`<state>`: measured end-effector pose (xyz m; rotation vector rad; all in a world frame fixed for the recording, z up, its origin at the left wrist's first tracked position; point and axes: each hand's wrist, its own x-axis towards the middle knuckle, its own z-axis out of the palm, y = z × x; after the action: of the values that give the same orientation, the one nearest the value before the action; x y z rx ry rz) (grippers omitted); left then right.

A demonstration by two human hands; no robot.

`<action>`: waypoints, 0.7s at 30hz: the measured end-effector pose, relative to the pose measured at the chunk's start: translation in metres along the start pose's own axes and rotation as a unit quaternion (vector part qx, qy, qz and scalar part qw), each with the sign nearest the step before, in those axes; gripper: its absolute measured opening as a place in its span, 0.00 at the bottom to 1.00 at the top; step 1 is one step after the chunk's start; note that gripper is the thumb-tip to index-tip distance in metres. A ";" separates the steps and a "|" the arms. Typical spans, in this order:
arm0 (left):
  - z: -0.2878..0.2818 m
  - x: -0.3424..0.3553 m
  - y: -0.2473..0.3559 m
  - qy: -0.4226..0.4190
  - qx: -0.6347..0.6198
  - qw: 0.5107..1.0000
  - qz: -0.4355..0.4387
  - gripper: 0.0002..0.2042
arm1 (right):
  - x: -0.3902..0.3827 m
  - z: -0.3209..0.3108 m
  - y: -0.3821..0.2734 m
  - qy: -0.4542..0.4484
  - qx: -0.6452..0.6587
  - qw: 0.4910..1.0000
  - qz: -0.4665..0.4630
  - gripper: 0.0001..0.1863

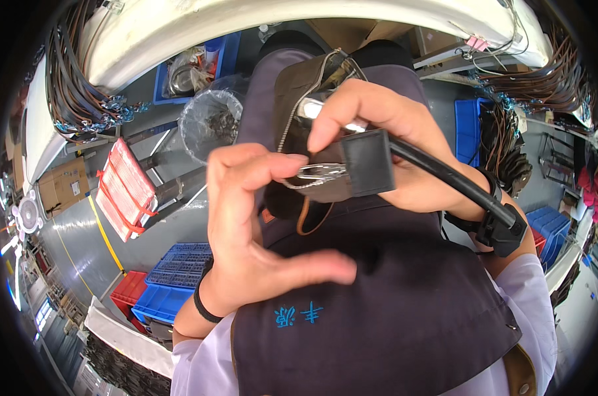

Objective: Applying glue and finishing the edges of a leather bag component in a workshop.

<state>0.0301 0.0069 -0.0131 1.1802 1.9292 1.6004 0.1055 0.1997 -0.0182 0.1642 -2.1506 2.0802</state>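
A dark brown zippered pouch [300,89] lies over my lap, its metal zipper curving along the left side. My right hand [404,142] is bent over the pouch with its fingers curled round it. Beneath those fingers, a shiny silver piece [310,107] shows in part. A black block [370,163] on a rod strapped to my right wrist hides part of the grip. Beside the block, silver metal loops [322,173] stick out. My left hand [239,218] has its fingertips at these loops and the zipper edge, its thumb stretched well apart.
Bundles of dark straps hang from the white bench [180,36] on both sides. A clear bag-lined bin [210,122] and a blue crate [160,86] stand left of my legs. Further left are a red-strapped pink stack [126,189] and blue crates [173,277]. Another blue bin [468,129] stands right.
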 end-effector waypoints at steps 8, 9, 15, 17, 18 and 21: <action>0.002 0.002 -0.008 0.086 -0.069 0.989 -0.097 0.06 | -0.003 0.012 0.011 0.029 0.016 0.999 -0.008 0.10; 0.004 0.001 -0.006 0.087 -0.068 0.989 -0.097 0.06 | -0.003 0.010 0.011 0.028 0.016 0.999 -0.008 0.10; 0.006 0.000 -0.006 0.147 -0.185 0.958 -0.160 0.03 | -0.003 0.009 0.010 0.026 -0.096 0.994 -0.049 0.11; 0.006 0.000 -0.002 0.163 -0.210 0.949 -0.167 0.03 | -0.001 0.011 0.005 0.033 -0.081 0.995 -0.041 0.12; 0.006 0.000 0.000 0.177 -0.237 0.939 -0.178 0.03 | -0.001 0.012 0.001 0.043 -0.065 0.997 -0.026 0.12; 0.002 0.004 0.001 0.152 -0.213 0.957 -0.123 0.04 | -0.001 0.013 -0.010 0.043 -0.009 0.997 0.065 0.13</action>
<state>0.0298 0.0113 -0.0122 0.5257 1.6879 2.0083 0.1084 0.1859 -0.0092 -0.0697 -2.1822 2.0927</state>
